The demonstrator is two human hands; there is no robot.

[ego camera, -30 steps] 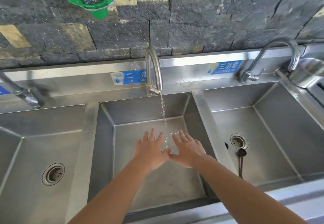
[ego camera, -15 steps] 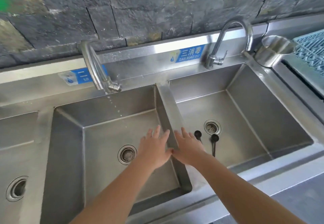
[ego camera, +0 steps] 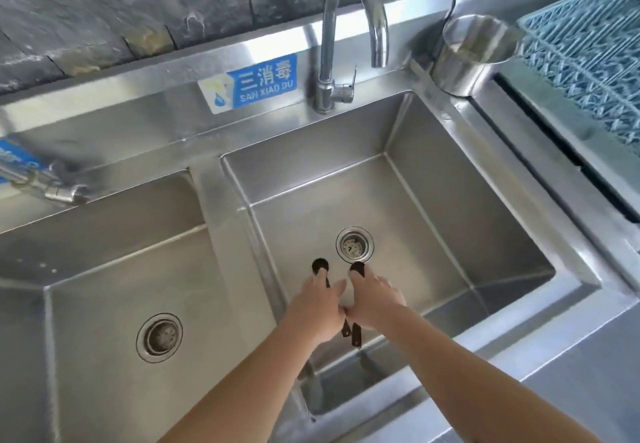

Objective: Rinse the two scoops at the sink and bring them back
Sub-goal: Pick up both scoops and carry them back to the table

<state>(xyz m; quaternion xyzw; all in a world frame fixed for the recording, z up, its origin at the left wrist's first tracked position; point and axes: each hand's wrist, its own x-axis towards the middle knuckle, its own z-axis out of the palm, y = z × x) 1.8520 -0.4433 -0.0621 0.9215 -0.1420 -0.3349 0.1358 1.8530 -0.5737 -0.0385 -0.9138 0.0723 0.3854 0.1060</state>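
Two black scoops lie side by side on the floor of the right sink basin (ego camera: 443,221), just in front of its drain (ego camera: 355,245). My left hand (ego camera: 315,307) covers the handle of the left scoop (ego camera: 320,265), whose round head shows past my fingertips. Over the handle of the right scoop (ego camera: 358,267) lies my right hand (ego camera: 375,304), one finger touching its head. Both handle ends stick out between my wrists. My fingers and thumbs close around the handles, though the grip itself is hidden under the hands.
The right basin's faucet (ego camera: 332,44) gives no water. A steel cup (ego camera: 467,54) stands on the rim at the back right, beside a blue drying rack (ego camera: 588,44). The neighbouring basin (ego camera: 104,286) lies to the left, with its own faucet (ego camera: 59,193).
My hands left the running water in the middle basin, crossed the divider to the right and came down onto the two scoops. My view turned right with them.
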